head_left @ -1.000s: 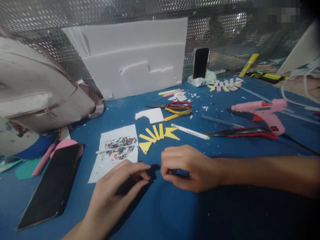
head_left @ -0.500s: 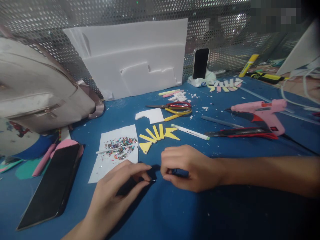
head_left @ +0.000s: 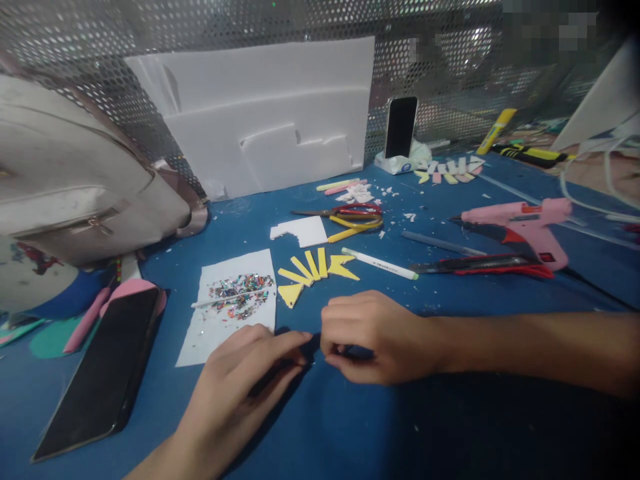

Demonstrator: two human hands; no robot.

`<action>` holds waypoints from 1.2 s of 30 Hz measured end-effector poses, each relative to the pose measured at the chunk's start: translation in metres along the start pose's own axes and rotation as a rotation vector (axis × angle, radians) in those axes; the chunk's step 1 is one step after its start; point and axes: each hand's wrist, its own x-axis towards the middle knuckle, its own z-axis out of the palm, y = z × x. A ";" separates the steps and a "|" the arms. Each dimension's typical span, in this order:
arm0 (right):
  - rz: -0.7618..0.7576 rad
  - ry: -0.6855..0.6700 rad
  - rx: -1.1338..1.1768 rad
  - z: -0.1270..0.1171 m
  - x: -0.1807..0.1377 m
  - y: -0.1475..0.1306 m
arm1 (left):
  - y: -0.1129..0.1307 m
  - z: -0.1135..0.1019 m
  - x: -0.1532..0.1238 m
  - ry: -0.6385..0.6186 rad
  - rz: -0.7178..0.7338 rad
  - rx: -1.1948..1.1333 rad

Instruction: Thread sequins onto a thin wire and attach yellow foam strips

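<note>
My left hand point(head_left: 240, 380) lies low on the blue table point(head_left: 350, 427), its fingers pressed together and pointing right onto a small dark piece I cannot make out. Close beside it, my right hand point(head_left: 375, 337) is curled with fingertips pinched on the same dark spot. Both hands nearly touch at the fingertips. Just behind them lie several yellow foam wedges point(head_left: 315, 270) and a white paper with coloured glitter point(head_left: 233, 300).
A black phone point(head_left: 100, 373) lies at the left on pink foam. Behind are scissors point(head_left: 350, 217), a white marker point(head_left: 380, 265), a utility knife point(head_left: 480, 266), a pink glue gun point(head_left: 520, 223), a white foam board point(head_left: 265, 113), a grey bag point(head_left: 75, 180) and a standing phone point(head_left: 401, 127).
My left fingers have slid a little right and flattened toward the right hand. The right hand has barely moved.
</note>
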 end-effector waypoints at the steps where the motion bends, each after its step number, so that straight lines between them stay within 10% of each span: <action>1: -0.006 -0.002 -0.020 0.000 0.000 0.000 | 0.000 0.000 0.000 -0.002 0.006 0.011; 36: -0.092 -0.054 -0.215 0.004 0.000 0.001 | 0.004 0.000 0.001 0.041 0.034 0.043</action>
